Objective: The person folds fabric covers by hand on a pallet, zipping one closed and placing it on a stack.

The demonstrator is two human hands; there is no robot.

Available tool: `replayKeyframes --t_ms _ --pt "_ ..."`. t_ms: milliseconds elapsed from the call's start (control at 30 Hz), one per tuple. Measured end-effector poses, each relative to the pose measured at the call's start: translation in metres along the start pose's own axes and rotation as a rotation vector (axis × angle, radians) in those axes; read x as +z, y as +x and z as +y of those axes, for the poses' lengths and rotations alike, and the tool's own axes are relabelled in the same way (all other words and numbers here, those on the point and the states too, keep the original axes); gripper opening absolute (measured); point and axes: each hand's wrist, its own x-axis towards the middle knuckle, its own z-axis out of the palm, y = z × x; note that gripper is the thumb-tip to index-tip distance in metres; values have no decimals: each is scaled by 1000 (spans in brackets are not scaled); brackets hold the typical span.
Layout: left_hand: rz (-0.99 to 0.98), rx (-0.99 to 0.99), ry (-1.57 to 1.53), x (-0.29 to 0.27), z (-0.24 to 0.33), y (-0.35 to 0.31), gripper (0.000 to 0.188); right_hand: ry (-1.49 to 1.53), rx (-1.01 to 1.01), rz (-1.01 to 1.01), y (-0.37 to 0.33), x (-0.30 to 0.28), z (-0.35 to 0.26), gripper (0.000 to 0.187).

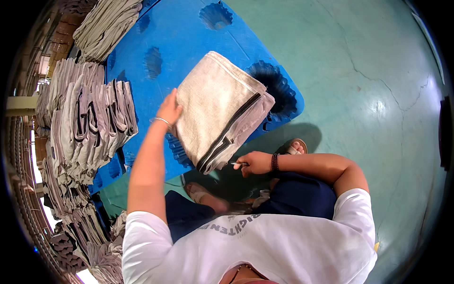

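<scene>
Left hand (pixel 169 110) grips the left edge of a folded grey cloth (pixel 219 110), fingers wrapped behind it, holding it up tilted over a blue plastic pallet (pixel 156 33). Cloth has a dark stripe w/ pale edging running along its lower right side to the bottom corner. Right hand (pixel 254 163) is closed in a fist around a small thin metal tool (pixel 236 164), tip pointing left, just under the cloth's bottom corner; can't tell if tip touches the fabric. Dark bead bracelet on right wrist, thin bangle on left. Pallet lies on a green concrete floor (pixel 359 85) w/ cracks; its round recesses show around the cloth, one partly hidden behind the cloth's right edge. On pallet's left side: stack of folded grey cloths (pixel 90 123) w/ dark stripes, well apart from the held one; another stack (pixel 106 26) at top left. More piled cloth lower left (pixel 80 222). Below the hands: dark trousers, sandalled feet (pixel 295 146), one near the pallet's edge.
</scene>
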Motion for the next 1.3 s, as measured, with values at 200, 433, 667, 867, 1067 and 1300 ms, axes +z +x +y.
replayKeyframes --t_ms 200,433,667,867,1067,1300 --pt "215 -356 283 61 47 -40 54 -398 -264 136 10 -13 -21 19" --pt "-51 -301 282 108 140 -97 59 -923 -653 595 65 -71 -63 28" --pt "222 -195 61 108 168 -104 49 -405 167 608 37 -144 50 46" --pt "809 -444 -275 103 130 -142 36 -238 38 498 38 -160 67 50" --pt "596 -1141 -1797 148 131 -169 47 -290 42 556 44 -156 76 49" --pt "379 -1029 -1933 119 120 -171 47 -342 127 761 36 -135 49 42"
